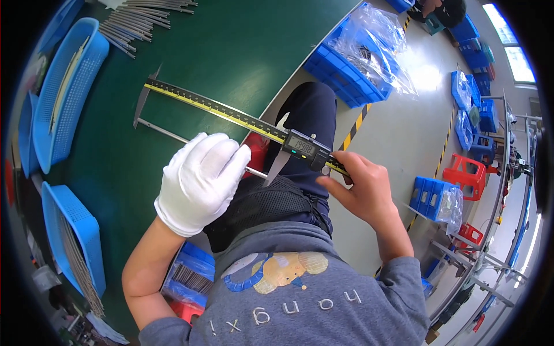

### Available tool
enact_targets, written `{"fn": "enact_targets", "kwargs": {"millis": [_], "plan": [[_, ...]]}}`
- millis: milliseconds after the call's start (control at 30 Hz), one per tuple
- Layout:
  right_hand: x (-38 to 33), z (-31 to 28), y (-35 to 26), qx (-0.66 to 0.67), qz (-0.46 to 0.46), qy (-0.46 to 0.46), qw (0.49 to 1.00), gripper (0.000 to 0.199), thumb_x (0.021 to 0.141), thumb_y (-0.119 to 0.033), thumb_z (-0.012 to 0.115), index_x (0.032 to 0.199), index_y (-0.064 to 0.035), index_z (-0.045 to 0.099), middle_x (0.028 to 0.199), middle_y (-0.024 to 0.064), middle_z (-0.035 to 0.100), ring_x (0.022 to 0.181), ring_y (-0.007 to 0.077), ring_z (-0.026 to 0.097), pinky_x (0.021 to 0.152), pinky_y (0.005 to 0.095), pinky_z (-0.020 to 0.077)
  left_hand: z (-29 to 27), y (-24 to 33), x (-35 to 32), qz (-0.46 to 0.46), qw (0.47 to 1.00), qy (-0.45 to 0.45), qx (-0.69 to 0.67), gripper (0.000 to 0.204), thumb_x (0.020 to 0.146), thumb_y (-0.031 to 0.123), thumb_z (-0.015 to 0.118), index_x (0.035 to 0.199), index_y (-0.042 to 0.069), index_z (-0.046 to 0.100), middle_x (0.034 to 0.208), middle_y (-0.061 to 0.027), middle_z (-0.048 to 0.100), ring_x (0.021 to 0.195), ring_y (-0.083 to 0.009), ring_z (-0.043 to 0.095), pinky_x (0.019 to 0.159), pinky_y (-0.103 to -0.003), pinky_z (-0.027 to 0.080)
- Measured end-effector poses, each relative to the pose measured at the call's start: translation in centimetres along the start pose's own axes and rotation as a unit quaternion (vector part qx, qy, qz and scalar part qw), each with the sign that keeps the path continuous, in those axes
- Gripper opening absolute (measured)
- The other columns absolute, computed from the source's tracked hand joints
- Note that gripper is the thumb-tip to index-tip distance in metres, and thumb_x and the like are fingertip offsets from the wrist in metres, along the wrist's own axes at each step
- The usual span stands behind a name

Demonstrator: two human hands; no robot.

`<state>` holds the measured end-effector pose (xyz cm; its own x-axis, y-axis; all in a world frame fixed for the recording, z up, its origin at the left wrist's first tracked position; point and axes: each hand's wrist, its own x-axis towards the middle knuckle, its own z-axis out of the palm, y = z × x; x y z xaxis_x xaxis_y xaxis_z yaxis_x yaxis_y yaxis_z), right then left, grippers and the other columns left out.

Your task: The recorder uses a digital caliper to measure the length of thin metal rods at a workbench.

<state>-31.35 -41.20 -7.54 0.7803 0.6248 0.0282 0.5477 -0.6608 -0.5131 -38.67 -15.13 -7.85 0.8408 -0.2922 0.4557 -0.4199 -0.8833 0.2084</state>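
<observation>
A thin metal rod (164, 132) lies lengthwise between the jaws of a digital caliper (219, 108). My left hand (202, 180), in a white glove, is closed round the middle of the rod. Bare and ungloved, my right hand (365, 185) grips the caliper at its right end, with the thumb near the small wheel below the display. One jaw meets the rod's far-left end over the green table; the other stands at its right end above my lap. The caliper's display is lit with digits.
On the green table (231, 40) lies a fan of metal rods (141, 23). Blue baskets (86, 86) stand along the left, one basket (72, 225) holding rods. Beyond the table edge sits a blue crate (340, 72) with plastic bags. Red stools (464, 176) and shelving are at right.
</observation>
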Motion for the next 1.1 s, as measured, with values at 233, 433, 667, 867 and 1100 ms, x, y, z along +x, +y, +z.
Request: {"fn": "enact_targets", "kwargs": {"millis": [233, 433, 667, 867, 1100], "plan": [[0.2, 0.1, -0.2, 0.001, -0.001, 0.010, 1.000, 0.040, 0.066, -0.025, 0.081, 0.096, -0.0064, 0.062, 0.073, 0.0039, 0.061, 0.055, 0.0149, 0.056, 0.052, 0.0267, 0.0463, 0.0, 0.0, 0.2, 0.003, 1.000, 0.001, -0.003, 0.033, 0.060, 0.006, 0.066, 0.093, 0.004, 0.064, 0.088, -0.0077, 0.058, 0.083, -0.0269, 0.061, 0.071, -0.038, 0.053], [0.2, 0.4, 0.1, -0.008, -0.005, 0.027, 1.000, 0.037, 0.066, -0.022, 0.080, 0.095, -0.0059, 0.062, 0.073, 0.0050, 0.062, 0.055, 0.0149, 0.057, 0.051, 0.0267, 0.0464, 0.1, -0.1, 0.1, 0.013, 1.000, -0.014, 0.003, 0.035, 0.059, 0.005, 0.067, 0.094, 0.003, 0.064, 0.090, -0.0079, 0.059, 0.084, -0.0263, 0.061, 0.070, -0.038, 0.053], [0.6, 0.6, 0.3, 0.009, -0.003, 0.043, 0.999, 0.034, 0.067, -0.021, 0.080, 0.091, -0.0054, 0.062, 0.070, 0.0054, 0.062, 0.053, 0.0158, 0.057, 0.050, 0.0270, 0.0457, 0.6, 0.5, 0.1, 0.043, 0.999, -0.003, 0.033, 0.039, 0.058, 0.004, 0.066, 0.097, 0.003, 0.064, 0.093, -0.0076, 0.059, 0.087, -0.0258, 0.060, 0.072, -0.037, 0.053], [0.7, 0.5, 0.3, 0.009, 0.003, 0.047, 0.999, 0.034, 0.068, -0.028, 0.079, 0.089, -0.0069, 0.062, 0.069, 0.0051, 0.061, 0.055, 0.0181, 0.059, 0.050, 0.0289, 0.0465, 0.9, 0.4, 0.3, 0.047, 0.998, -0.013, 0.032, 0.039, 0.058, 0.004, 0.066, 0.096, 0.000, 0.063, 0.090, -0.0080, 0.058, 0.084, -0.0261, 0.059, 0.068, -0.035, 0.053], [1.1, 0.5, 0.4, -0.005, 0.006, 0.039, 0.999, 0.033, 0.070, -0.033, 0.078, 0.087, -0.0090, 0.061, 0.069, 0.0044, 0.062, 0.057, 0.0198, 0.062, 0.050, 0.0302, 0.0474, 1.1, 0.4, 0.1, 0.054, 0.998, 0.008, 0.043, 0.039, 0.059, 0.004, 0.066, 0.097, 0.001, 0.063, 0.091, -0.0081, 0.058, 0.084, -0.0256, 0.059, 0.068, -0.035, 0.053]]}}
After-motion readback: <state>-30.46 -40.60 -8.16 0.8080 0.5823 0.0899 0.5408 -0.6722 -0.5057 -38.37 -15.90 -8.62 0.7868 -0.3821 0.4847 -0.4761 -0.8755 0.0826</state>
